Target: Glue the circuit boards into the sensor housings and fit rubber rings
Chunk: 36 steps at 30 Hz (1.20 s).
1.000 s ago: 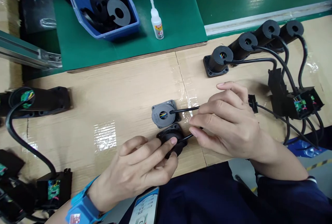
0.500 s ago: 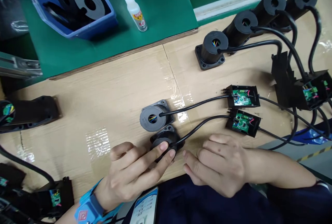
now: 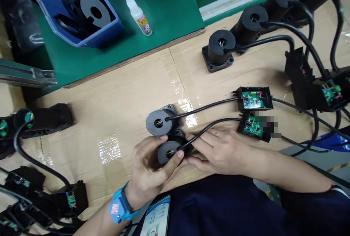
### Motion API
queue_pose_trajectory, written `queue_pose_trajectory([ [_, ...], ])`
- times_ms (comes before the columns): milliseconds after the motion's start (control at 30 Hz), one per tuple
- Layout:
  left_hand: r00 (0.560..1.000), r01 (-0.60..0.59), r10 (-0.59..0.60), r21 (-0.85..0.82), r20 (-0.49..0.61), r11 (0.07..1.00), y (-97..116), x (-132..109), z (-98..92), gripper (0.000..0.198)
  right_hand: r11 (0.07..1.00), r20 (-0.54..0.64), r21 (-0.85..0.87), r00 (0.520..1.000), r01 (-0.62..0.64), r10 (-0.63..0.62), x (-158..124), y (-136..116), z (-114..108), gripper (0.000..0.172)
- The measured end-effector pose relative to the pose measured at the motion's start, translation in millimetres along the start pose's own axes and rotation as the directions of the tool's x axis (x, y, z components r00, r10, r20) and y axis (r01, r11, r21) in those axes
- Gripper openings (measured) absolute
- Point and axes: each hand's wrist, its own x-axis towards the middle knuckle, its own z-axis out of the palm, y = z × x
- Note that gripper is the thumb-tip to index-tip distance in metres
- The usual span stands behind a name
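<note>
My left hand [image 3: 149, 170] grips a black motor housing [image 3: 166, 152] near the table's front edge, thumb and fingers around its round grey end with coloured wires in the hole. My right hand [image 3: 216, 150] holds the same housing from the right, fingers by its black cable [image 3: 210, 126]. That cable runs to an open black box with a green circuit board [image 3: 253, 124]. A second grey-topped housing [image 3: 158, 123] stands just behind, touching the first, cabled to another open board box [image 3: 254, 99].
A row of black housings [image 3: 221, 44] with cables and boxes stands at the back right. A blue bin of black rings [image 3: 79, 10] and a glue bottle [image 3: 138, 13] sit on the green mat. More housings and boxes [image 3: 41, 119] lie at left.
My left hand has closed around the near housing and tipped its grey end up. My right hand moved left from the table edge onto the housing.
</note>
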Motion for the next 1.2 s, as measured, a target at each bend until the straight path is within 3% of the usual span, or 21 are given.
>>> queue_pose_trajectory([
  [100, 0.998, -0.044, 0.040, -0.076, -0.053, 0.996, 3.9, -1.3, 2.5, 0.033, 0.994, 0.039, 0.113, 0.999, 0.001, -0.005, -1.1, 1.8, -3.6, 0.054],
  [200, 0.998, 0.048, -0.060, -0.340, -0.027, 0.939, 10.8, 3.0, -1.7, 0.022, 0.975, 0.037, 0.217, 0.997, 0.053, -0.062, -1.4, 2.3, -8.3, 0.074],
  [300, 0.983, 0.154, -0.181, -0.618, 0.020, 0.771, 20.6, 3.7, -4.5, 0.017, 0.943, -0.089, 0.306, 0.990, 0.133, -0.111, -1.4, 0.9, -8.7, 0.064],
  [367, 0.973, 0.176, -0.230, -0.680, 0.012, 0.712, 27.7, 1.7, -3.3, 0.019, 0.921, -0.233, 0.343, 0.967, 0.183, -0.106, -2.1, -0.6, -6.2, 0.061],
  [500, 0.966, 0.162, -0.253, -0.629, -0.056, 0.761, 41.2, -0.5, 4.5, 0.025, 0.883, -0.413, 0.367, 0.902, 0.292, -0.127, -4.1, -3.7, -1.5, 0.064],
  [567, 0.956, 0.079, -0.222, -0.565, -0.190, 0.821, 47.7, 2.0, 10.3, 0.026, 0.874, -0.441, 0.362, 0.886, 0.323, -0.145, -4.5, -5.6, -0.8, 0.058],
  [667, 0.859, -0.079, -0.158, -0.429, -0.488, 0.900, 55.9, 8.9, 20.3, 0.056, 0.880, -0.494, 0.324, 0.856, 0.346, -0.155, -4.6, -8.3, -0.1, 0.051],
  [767, 0.773, -0.172, -0.069, -0.313, -0.630, 0.934, 59.3, 14.6, 27.4, 0.060, 0.892, -0.541, 0.264, 0.822, 0.368, -0.179, -5.6, -8.8, 1.7, 0.050],
  [833, 0.771, -0.194, -0.041, -0.295, -0.636, 0.936, 59.2, 15.8, 28.5, 0.059, 0.899, -0.549, 0.236, 0.814, 0.369, -0.190, -6.9, -8.3, 2.6, 0.050],
  [1200, 0.823, -0.119, -0.135, -0.400, -0.552, 0.909, 64.0, 11.0, 22.8, 0.048, 0.888, -0.552, 0.272, 0.816, 0.370, -0.170, -6.9, -9.4, 3.5, 0.043],
])
